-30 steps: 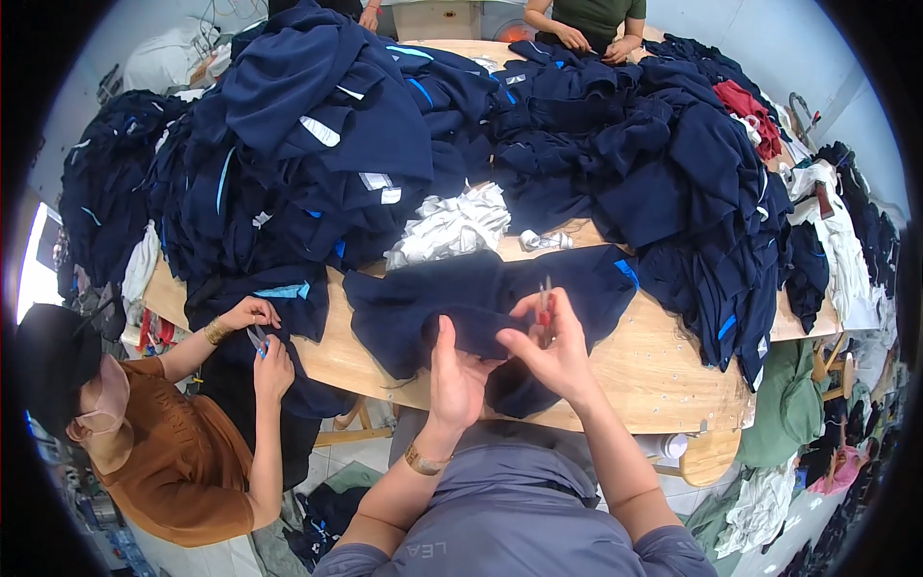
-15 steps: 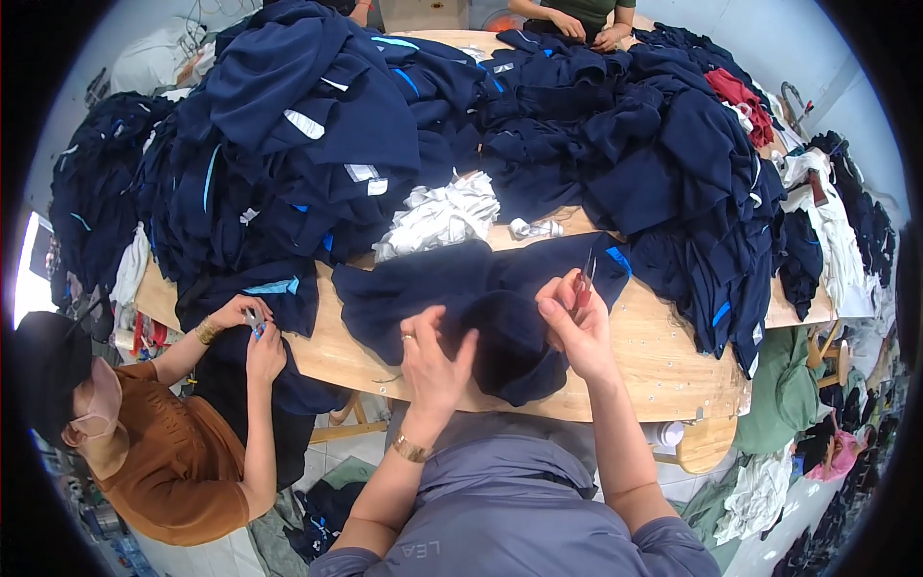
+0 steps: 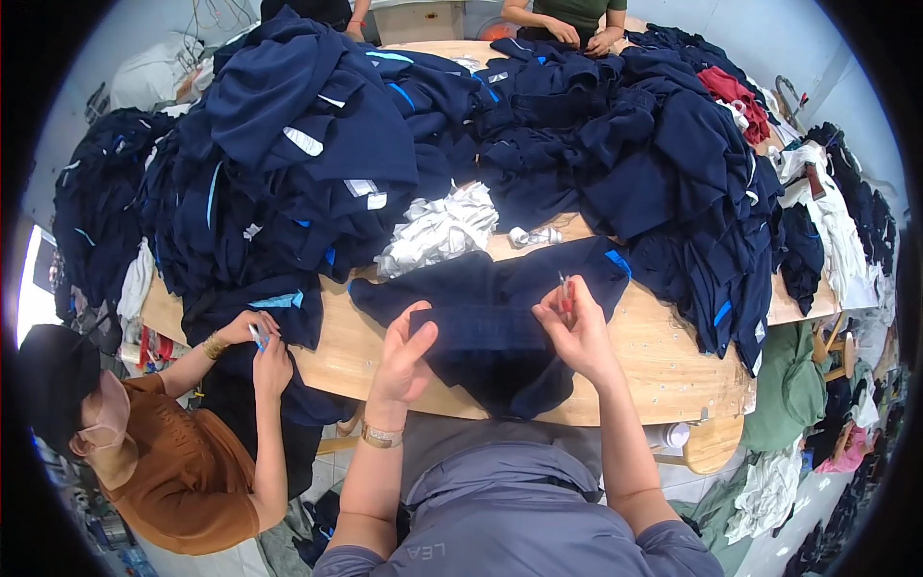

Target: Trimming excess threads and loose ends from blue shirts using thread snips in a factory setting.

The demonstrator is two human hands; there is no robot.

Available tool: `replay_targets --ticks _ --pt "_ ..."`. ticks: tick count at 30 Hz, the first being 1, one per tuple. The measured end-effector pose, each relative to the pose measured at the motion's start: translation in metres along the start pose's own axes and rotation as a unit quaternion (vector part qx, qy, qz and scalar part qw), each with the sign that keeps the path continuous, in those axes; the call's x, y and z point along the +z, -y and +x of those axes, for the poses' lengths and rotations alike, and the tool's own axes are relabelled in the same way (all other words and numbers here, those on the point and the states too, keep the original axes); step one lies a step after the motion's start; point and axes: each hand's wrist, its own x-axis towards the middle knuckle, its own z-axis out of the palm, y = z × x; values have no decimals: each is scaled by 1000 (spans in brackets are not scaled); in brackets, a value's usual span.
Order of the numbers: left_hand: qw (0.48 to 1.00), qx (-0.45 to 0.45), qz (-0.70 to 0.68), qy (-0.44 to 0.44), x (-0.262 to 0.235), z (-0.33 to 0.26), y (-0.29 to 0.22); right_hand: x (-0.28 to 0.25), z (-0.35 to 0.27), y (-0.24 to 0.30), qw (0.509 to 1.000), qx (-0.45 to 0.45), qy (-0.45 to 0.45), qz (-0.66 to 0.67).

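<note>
A navy garment (image 3: 481,370) with a wide band along its edge lies on the table in front of me. Its band is stretched between my two hands. My left hand (image 3: 398,358) is closed on the band's left end, thumb up. At the right end, my right hand (image 3: 583,337) pinches the cloth and also keeps a pair of red-handled thread snips (image 3: 566,296) between its fingers, blades pointing away. The fingertips under the cloth are partly hidden. Two parts of the garment spread toward the far side, one with a blue tab (image 3: 617,260).
Large heaps of navy garments (image 3: 308,106) cover the table's left and far right. A pile of white pieces (image 3: 442,231) and a small clear-and-white item (image 3: 535,237) lie beyond my garment. To my left a co-worker (image 3: 183,452) handles cloth; another person's hands (image 3: 582,37) work across the wooden table (image 3: 654,375).
My hands have moved apart, my left hand leftward and closing on the cloth. The garment's bunched opening is now pulled out into a flat, straight band.
</note>
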Motion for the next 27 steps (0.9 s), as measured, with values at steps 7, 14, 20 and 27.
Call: replay_targets --ticks 7,14,20,27 --pt "995 1 103 2 19 6 -4 20 13 44 996 -74 52 14" --pt "998 -24 57 9 19 5 -7 37 20 16 991 -71 -22 111" --pt "999 -23 0 -45 12 7 -11 13 22 9 966 24 -73 245" --pt "996 16 87 2 6 20 -15 34 30 0 967 -20 169 191"
